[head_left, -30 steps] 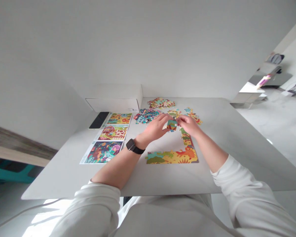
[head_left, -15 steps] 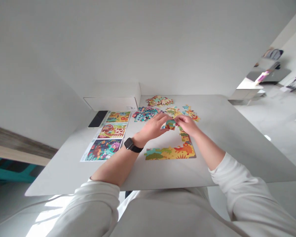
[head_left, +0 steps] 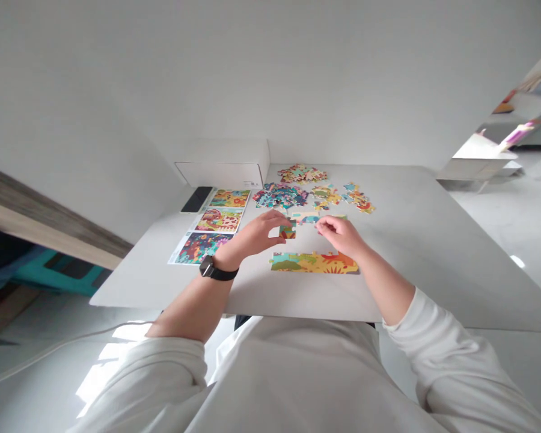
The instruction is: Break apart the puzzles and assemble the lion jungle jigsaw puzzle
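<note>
My left hand (head_left: 258, 236), with a black watch on its wrist, grips a small green and orange section of jigsaw puzzle (head_left: 287, 228) between thumb and fingers. Just right of it lies a pale strip of puzzle pieces (head_left: 307, 218) with a blue shape. My right hand (head_left: 340, 233) is pinched closed at the right end of that strip; whatever its fingertips hold is too small to make out. Nearer me lies a joined bottom strip (head_left: 313, 263) in yellow, green and orange. The right side of the puzzle is partly covered by my right hand.
Loose puzzle pieces form a blue-purple pile (head_left: 280, 196) and a reddish pile (head_left: 303, 174) behind. Yellow pieces (head_left: 327, 195) and an orange-blue cluster (head_left: 359, 198) lie to the right. At left are a picture sheet (head_left: 220, 220), a phone (head_left: 196, 199) and a white box (head_left: 220, 173).
My left hand has shifted left with the green and orange section, apart from my right hand. The pale strip between them now shows. The camera view has also shifted.
</note>
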`<state>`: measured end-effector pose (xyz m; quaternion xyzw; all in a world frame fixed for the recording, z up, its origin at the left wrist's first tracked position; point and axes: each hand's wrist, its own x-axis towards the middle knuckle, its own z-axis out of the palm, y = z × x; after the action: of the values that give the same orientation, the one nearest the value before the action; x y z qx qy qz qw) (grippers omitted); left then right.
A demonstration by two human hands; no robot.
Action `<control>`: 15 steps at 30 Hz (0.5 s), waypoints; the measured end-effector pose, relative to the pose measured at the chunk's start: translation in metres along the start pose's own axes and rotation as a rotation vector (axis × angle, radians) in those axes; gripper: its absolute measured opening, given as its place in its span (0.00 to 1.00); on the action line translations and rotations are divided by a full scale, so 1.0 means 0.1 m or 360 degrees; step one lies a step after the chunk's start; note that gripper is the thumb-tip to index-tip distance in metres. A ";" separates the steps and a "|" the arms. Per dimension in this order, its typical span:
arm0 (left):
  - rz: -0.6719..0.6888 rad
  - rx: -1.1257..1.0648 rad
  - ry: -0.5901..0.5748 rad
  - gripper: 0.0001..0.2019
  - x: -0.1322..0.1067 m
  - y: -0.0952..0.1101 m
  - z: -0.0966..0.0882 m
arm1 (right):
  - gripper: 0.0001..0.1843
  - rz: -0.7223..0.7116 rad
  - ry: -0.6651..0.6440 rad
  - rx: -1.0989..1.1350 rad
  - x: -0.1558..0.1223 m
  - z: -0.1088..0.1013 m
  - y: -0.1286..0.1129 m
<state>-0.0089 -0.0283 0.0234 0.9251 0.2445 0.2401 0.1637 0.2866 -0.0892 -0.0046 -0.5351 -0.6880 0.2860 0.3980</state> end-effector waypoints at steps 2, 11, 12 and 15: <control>-0.0103 -0.0010 -0.0050 0.16 -0.24 -0.08 -0.08 | 0.11 -0.0090 -0.0111 -0.0122 -0.06 0.06 -0.02; -0.0384 -0.0047 -0.0208 0.16 -1.10 -0.07 -0.02 | 0.09 -0.0418 -0.0507 -0.0365 -0.17 0.37 0.01; -0.0391 -0.0050 -0.0207 0.16 -1.14 -0.06 -0.01 | 0.09 -0.0448 -0.0519 -0.0388 -0.17 0.39 0.02; -0.0386 -0.0058 -0.0193 0.15 -1.18 -0.03 0.03 | 0.10 -0.0539 -0.0514 -0.0423 -0.18 0.45 0.04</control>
<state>-0.0990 -0.0893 -0.0231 0.8985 0.3397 0.1665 0.2226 0.2528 -0.1044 -0.0359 -0.4072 -0.8539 0.2043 0.2515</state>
